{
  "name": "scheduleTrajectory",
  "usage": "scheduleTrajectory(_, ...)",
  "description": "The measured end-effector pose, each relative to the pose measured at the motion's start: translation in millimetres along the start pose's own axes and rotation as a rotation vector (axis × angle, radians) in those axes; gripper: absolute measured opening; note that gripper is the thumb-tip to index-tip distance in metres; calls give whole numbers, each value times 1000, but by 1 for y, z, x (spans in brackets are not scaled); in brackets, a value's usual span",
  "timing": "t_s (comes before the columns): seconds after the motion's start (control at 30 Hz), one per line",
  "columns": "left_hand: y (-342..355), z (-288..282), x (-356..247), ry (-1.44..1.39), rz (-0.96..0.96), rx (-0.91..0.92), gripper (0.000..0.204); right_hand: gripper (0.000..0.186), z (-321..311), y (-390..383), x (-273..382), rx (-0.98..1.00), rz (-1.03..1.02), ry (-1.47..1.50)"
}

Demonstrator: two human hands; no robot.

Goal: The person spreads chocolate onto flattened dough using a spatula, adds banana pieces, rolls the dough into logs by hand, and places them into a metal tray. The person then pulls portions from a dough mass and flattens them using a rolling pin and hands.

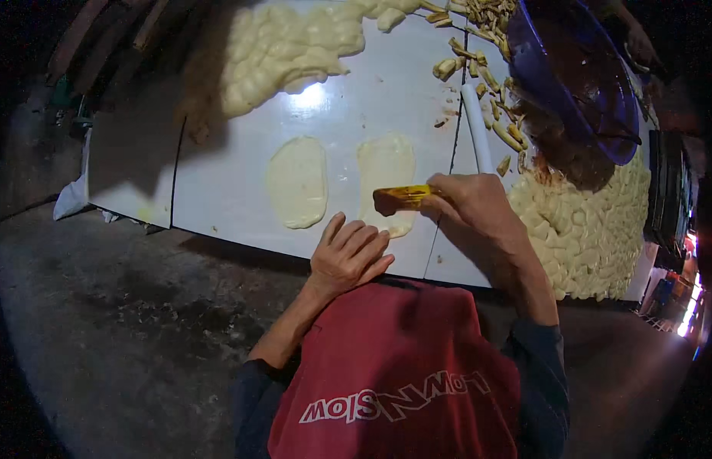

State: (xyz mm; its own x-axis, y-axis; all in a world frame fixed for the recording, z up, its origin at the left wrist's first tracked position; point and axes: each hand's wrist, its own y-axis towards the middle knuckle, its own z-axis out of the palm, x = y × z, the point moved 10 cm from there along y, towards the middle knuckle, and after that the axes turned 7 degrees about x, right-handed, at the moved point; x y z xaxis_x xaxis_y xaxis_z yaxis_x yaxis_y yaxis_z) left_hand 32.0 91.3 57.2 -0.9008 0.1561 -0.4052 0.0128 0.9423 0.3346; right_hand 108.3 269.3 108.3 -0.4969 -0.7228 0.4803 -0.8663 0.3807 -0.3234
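Two flattened dough pieces lie side by side on the white tabletop: the left dough sheet and the right dough sheet. My right hand grips a yellow spatula above the right sheet. Dark brown paste coats the spatula's end; whether it touches the dough I cannot tell. At the table's near edge, my left hand holds nothing, its fingers stretched out and apart, close to the right sheet's near end.
A white rolling pin lies beyond my right hand. Cut banana-like strips are scattered beside a purple basin of brown paste. Pale dough lumps crowd the far left and right. Another person's hand shows at far right.
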Motion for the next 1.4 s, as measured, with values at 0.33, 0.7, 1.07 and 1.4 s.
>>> scheduleTrajectory(0.33, 2, 0, 1, -13, -10, 17, 36, 16, 7, -29, 8, -235, -73, -231)
scheduleTrajectory(0.7, 0, 0, -1, -14, 2, -2, 40, 32, 17, -34, -20, -194, 209, 180)
scheduleTrajectory(1.07, 11, -6, -3, 8, 22, -15, 35, 42, 11, -51, -101, -262, 416, 1259)
scheduleTrajectory(1.4, 6, -10, -8, 85, 23, 13, 28, 44, -223, -87, -221, -726, 375, 411)
